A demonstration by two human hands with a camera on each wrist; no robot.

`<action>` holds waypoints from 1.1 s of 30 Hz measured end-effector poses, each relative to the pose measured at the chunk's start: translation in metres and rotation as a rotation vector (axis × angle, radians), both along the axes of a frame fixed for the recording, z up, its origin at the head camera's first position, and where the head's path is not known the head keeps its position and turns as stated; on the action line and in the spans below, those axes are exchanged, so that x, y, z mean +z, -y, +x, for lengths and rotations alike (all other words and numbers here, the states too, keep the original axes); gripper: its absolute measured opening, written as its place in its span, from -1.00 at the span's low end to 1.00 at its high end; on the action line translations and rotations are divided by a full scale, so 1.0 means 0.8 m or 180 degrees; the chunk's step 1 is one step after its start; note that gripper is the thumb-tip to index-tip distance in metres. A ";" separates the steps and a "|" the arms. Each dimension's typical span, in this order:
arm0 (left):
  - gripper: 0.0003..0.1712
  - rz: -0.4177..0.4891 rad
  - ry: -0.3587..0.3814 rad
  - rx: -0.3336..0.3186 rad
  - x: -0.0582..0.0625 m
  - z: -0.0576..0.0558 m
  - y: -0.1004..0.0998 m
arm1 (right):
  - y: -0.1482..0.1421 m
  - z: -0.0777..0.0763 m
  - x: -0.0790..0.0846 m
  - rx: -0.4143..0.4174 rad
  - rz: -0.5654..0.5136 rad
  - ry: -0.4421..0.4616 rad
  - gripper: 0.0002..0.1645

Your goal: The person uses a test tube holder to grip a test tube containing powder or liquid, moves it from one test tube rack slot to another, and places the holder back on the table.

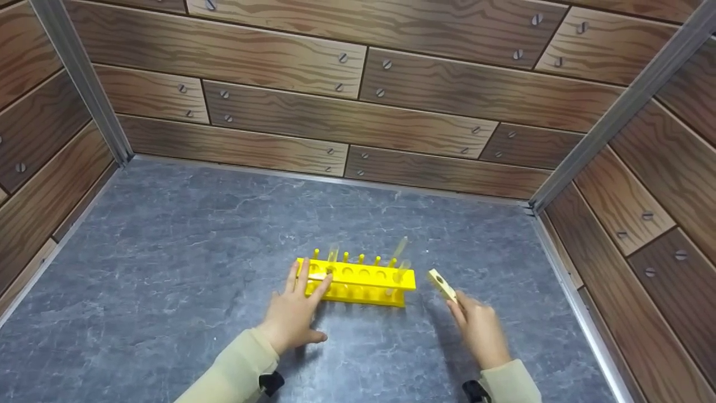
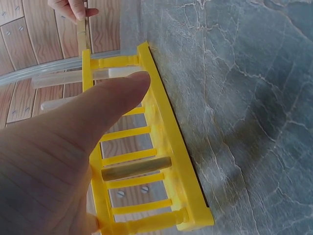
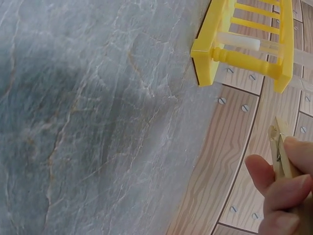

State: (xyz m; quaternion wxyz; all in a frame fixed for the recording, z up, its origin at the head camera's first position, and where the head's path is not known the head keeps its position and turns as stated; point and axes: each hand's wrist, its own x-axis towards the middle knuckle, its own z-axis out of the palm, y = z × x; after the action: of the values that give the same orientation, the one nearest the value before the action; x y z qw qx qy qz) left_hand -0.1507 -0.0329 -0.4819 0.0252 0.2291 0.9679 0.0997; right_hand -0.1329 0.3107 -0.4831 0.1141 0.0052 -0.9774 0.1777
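Observation:
A yellow test tube rack [image 1: 369,279] stands on the floor, its pegs along the far side. My left hand [image 1: 292,316] rests spread fingers on its left end, thumb held away from it. Under those fingertips, a test tube [image 1: 333,253] stands in a left hole; its lower part looks brownish in the left wrist view [image 2: 137,169]. Another tube [image 1: 403,271] stands in the right end hole, with white contents [image 3: 239,42] in the right wrist view. A third clear tube [image 1: 401,247] sits behind, on a peg. My right hand [image 1: 482,327] grips a wooden test tube clamp [image 1: 442,284], apart from the rack's right end.
Grey marbled flooring [image 1: 184,252] surrounds the rack. Wood-patterned walls [image 1: 279,101] stand at the back and both sides, with metal strips [image 1: 609,129] at their corners. Dark bands [image 1: 272,383] are worn at both wrists.

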 end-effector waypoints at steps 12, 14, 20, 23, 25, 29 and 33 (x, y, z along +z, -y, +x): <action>0.27 -0.0034 -0.0039 0.0004 -0.002 0.000 0.000 | 0.003 0.001 0.002 0.0021 0.0005 -0.0133 -0.71; 0.27 -0.0045 -0.0063 -0.0003 -0.003 0.000 0.001 | 0.004 0.002 0.003 0.0036 0.0014 -0.0178 -0.67; 0.27 -0.0048 -0.0057 -0.0002 -0.003 -0.001 0.001 | 0.006 0.003 0.007 0.0052 0.0023 -0.0237 -0.69; 0.27 -0.0056 -0.0040 0.0007 -0.003 -0.001 0.000 | 0.006 0.004 0.008 0.0077 0.0005 -0.0246 -0.73; 0.27 -0.0070 -0.0047 0.0013 -0.002 0.000 0.000 | 0.006 0.004 0.009 0.0102 -0.0008 -0.0253 -0.75; 0.27 -0.0067 -0.0048 0.0024 0.000 0.001 0.000 | 0.007 0.006 0.013 0.0127 -0.0004 -0.0261 -0.73; 0.27 -0.0049 -0.0044 0.0024 0.001 0.001 -0.001 | 0.008 0.006 0.017 0.0095 -0.0011 -0.0216 -0.71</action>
State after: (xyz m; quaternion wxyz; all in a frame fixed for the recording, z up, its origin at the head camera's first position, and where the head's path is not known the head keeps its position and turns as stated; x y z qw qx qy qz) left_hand -0.1496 -0.0322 -0.4810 0.0199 0.2260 0.9697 0.0908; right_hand -0.1277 0.3045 -0.4697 0.1445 0.0256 -0.9725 0.1807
